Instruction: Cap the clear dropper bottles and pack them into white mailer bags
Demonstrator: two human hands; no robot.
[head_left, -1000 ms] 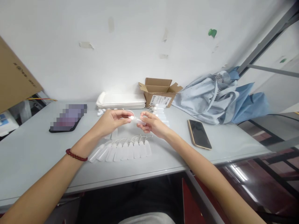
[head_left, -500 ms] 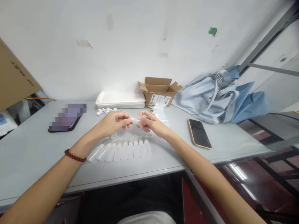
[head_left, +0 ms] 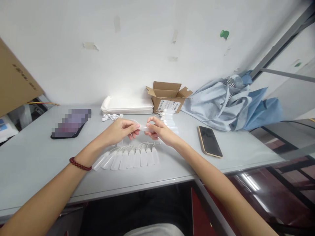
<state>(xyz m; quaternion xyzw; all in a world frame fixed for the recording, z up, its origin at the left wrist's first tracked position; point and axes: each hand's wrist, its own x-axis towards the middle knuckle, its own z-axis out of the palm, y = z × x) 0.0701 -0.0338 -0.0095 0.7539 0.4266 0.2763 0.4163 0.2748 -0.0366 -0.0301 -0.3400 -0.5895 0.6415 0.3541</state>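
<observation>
Between my hands is a small translucent plastic bottle [head_left: 144, 128], lying about level above the table. My left hand [head_left: 121, 130] pinches its neck end, where a thin white tube curves back over the fingers. My right hand [head_left: 159, 131] holds the body with thumb and fingers, which hide part of it. Below the hands, a row of several similar bottles [head_left: 130, 160] with thin bent spouts lies on the grey table [head_left: 172, 168]. More such bottles [head_left: 169, 117] lie behind my right hand. A small heap of white parts [head_left: 112, 117] lies beyond my left hand.
A stack of white sheets [head_left: 128, 105] and an open cardboard box [head_left: 168, 98] stand by the wall. One phone [head_left: 209, 141] lies at right; a blurred-out device [head_left: 71, 124] lies at left. Blue cloth [head_left: 221, 105] is heaped at the back right.
Almost nothing differs. My left fingers have shifted slightly at the bottle's neck; both hands stay in the same place with the bottle between them.
</observation>
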